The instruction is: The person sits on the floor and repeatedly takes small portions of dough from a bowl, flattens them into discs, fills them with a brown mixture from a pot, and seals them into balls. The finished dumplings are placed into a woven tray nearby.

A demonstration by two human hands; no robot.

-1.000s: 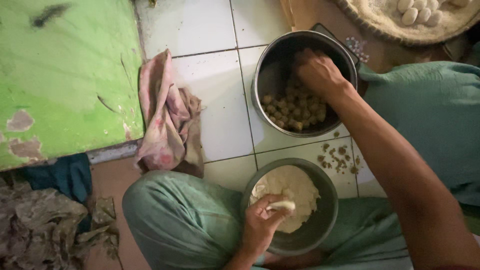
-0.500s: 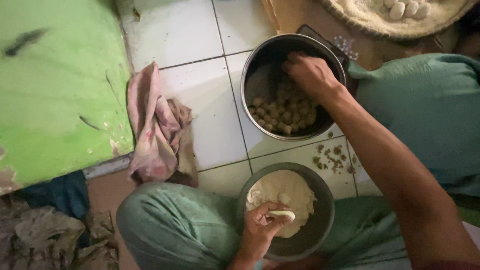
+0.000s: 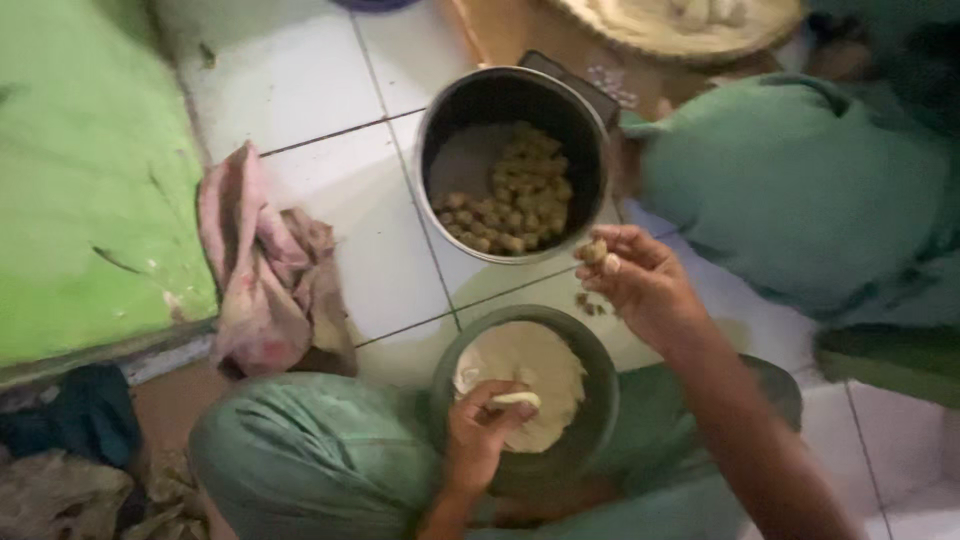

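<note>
The floor is white tile [image 3: 330, 230] with dark grout lines; a green board [image 3: 90, 200] lies along one side, and a crumpled pinkish rag [image 3: 262, 285] sits on the tiles beside it. A woven tray [image 3: 650, 25] with pale lumps rests at the far edge. The steel pot [image 3: 513, 165] of small brownish filling balls stands on the tile, just beyond the grey bowl [image 3: 600, 400] of pale dough held between the person's knees. The left hand [image 3: 482, 432] curls around a small piece of dough [image 3: 515, 400] over the bowl. The right hand [image 3: 640, 280], half closed, pinches a filling ball [image 3: 597, 252] at its fingertips. Half a second ago that hand was inside the pot; now it has lifted out and hangs between pot and bowl.
</note>
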